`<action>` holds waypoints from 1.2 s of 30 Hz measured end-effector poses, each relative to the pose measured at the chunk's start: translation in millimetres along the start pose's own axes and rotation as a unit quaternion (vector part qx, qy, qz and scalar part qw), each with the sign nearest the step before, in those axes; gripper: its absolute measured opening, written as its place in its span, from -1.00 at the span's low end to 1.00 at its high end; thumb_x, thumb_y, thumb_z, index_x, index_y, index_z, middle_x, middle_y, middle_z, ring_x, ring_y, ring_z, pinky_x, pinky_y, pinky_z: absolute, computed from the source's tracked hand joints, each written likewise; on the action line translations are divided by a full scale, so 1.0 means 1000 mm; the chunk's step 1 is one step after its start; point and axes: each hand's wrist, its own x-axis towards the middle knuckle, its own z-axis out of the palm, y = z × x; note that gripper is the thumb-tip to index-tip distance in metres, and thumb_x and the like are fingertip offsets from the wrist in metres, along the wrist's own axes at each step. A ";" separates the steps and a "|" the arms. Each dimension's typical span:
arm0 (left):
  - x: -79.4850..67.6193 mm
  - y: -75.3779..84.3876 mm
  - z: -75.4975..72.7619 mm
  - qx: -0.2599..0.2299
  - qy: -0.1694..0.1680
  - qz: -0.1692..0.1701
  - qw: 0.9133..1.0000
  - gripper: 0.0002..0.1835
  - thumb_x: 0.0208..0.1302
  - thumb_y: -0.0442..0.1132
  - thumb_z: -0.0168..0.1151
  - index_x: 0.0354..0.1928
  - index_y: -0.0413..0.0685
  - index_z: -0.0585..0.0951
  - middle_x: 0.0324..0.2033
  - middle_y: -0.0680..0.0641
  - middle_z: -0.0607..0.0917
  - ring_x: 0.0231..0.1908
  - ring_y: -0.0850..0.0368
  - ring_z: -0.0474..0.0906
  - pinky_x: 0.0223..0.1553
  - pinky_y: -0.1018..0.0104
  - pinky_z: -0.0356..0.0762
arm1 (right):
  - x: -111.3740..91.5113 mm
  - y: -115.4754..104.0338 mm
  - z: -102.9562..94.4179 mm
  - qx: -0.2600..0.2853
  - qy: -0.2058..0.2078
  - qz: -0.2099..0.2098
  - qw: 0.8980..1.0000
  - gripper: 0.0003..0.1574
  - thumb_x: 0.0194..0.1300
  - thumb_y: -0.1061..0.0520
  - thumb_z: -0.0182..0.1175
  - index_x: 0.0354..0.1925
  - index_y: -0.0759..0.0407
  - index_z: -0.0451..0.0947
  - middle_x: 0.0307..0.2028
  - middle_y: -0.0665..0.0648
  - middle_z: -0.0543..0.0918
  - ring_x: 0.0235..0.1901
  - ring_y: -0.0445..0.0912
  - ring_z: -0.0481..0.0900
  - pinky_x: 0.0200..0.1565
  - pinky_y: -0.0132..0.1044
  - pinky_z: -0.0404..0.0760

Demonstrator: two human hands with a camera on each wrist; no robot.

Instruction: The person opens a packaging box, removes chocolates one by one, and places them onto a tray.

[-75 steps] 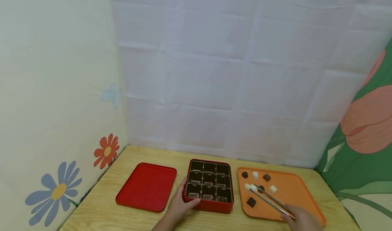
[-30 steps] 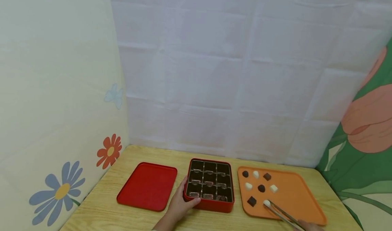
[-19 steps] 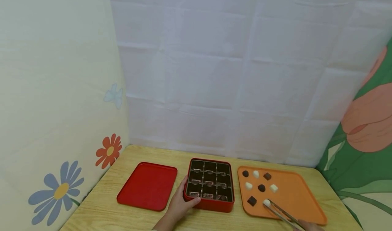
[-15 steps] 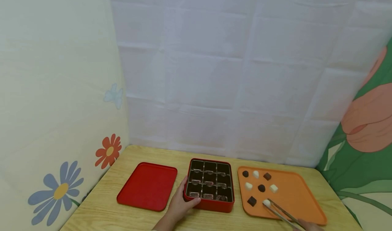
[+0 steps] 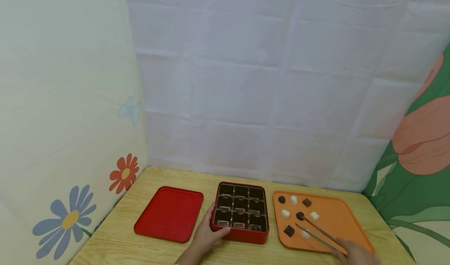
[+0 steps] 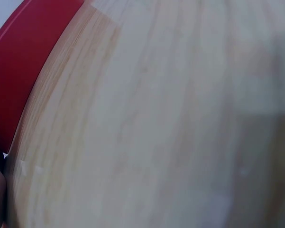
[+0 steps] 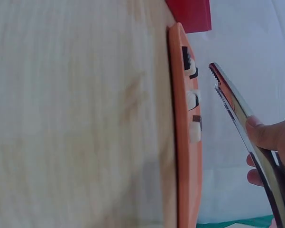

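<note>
My left hand [image 5: 205,233] grips the front left corner of a red box [image 5: 246,237], thumb at its front wall and fingers along its left side. A dark tray with nine-square compartments fills the box; a small dark piece [image 5: 255,227] shows in the front right compartment. My right hand [image 5: 355,254] holds metal tongs [image 5: 318,237], their serrated tips apart with nothing between them. In the right wrist view the tongs [image 7: 246,128] are raised over the orange tray [image 7: 182,166]. Beneath the tips in the head view lie a white round chocolate [image 5: 305,234] and a dark round chocolate [image 5: 299,216].
Several other dark and white chocolates, among them a dark square [image 5: 289,231] and a white cube [image 5: 314,216], lie on the left half of the orange tray [image 5: 346,230]. A red lid [image 5: 170,214] lies left of the box. A white cloth backdrop [image 5: 225,101] stands behind the table.
The tongs carried the white round chocolate to the tray's front, let it go there, and have since lifted and spread above it. My left hand and the box stay put.
</note>
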 end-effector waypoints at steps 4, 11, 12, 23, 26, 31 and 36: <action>-0.001 0.001 0.000 0.004 0.001 -0.002 1.000 0.12 0.00 0.00 0.54 0.53 0.02 0.09 0.39 -0.35 0.30 0.35 -0.37 0.24 0.21 -0.33 0.32 | -0.004 -0.023 -0.007 -0.044 0.054 0.021 0.997 -0.32 0.22 -0.20 0.29 0.07 0.29 0.60 -0.23 0.18 0.72 -0.33 0.02 0.68 -0.32 -0.06 0.63; -0.001 0.002 0.000 0.007 0.001 -0.010 1.000 0.12 -0.01 0.04 0.54 0.54 0.03 0.09 0.40 -0.35 0.29 0.36 -0.38 0.23 0.21 -0.35 0.31 | -0.002 -0.050 -0.011 -0.062 0.120 -0.018 0.991 -0.45 0.13 -0.13 0.38 0.02 0.14 0.67 -0.26 0.09 0.74 -0.37 -0.04 0.67 -0.39 -0.09 0.60; -0.001 0.002 0.000 0.008 0.001 -0.008 1.000 0.12 -0.01 0.05 0.54 0.54 0.02 0.09 0.40 -0.35 0.29 0.36 -0.39 0.23 0.21 -0.35 0.31 | -0.002 -0.053 -0.012 -0.065 0.128 -0.024 0.989 -0.46 0.11 -0.12 0.39 0.01 0.12 0.68 -0.25 0.09 0.74 -0.36 -0.04 0.67 -0.37 -0.07 0.60; -0.001 0.004 0.000 0.008 0.008 -0.009 1.000 0.13 -0.03 0.05 0.55 0.53 0.02 0.10 0.39 -0.35 0.31 0.35 -0.38 0.25 0.21 -0.35 0.31 | 0.004 -0.085 -0.020 -0.093 0.173 -0.074 0.978 -0.49 0.00 -0.11 0.45 -0.04 -0.01 0.71 -0.28 -0.03 0.74 -0.38 -0.12 0.65 -0.34 -0.11 0.47; -0.001 0.004 -0.001 0.011 0.009 -0.009 1.000 0.12 -0.02 0.04 0.54 0.53 0.03 0.10 0.39 -0.35 0.31 0.35 -0.37 0.25 0.21 -0.34 0.32 | 0.006 -0.091 -0.021 -0.100 0.183 -0.088 0.974 -0.51 -0.03 -0.11 0.46 -0.08 -0.05 0.71 -0.31 -0.08 0.74 -0.40 -0.18 0.63 -0.34 -0.18 0.40; -0.003 0.006 -0.001 0.018 0.008 -0.007 1.000 0.12 -0.02 0.01 0.55 0.53 0.03 0.10 0.38 -0.36 0.32 0.34 -0.37 0.26 0.21 -0.35 0.31 | 0.008 -0.101 -0.024 -0.111 0.191 -0.111 0.969 -0.53 -0.07 -0.10 0.47 -0.10 -0.08 0.73 -0.32 -0.12 0.74 -0.39 -0.21 0.62 -0.33 -0.23 0.31; -0.004 0.008 -0.002 0.019 0.008 -0.008 1.000 0.12 -0.02 0.01 0.55 0.53 0.04 0.10 0.38 -0.35 0.32 0.35 -0.37 0.26 0.21 -0.35 0.31 | 0.011 -0.111 -0.027 -0.126 0.191 -0.134 0.964 -0.56 -0.09 -0.07 0.48 -0.14 -0.09 0.74 -0.29 -0.14 0.76 -0.34 -0.20 0.65 -0.24 -0.08 0.42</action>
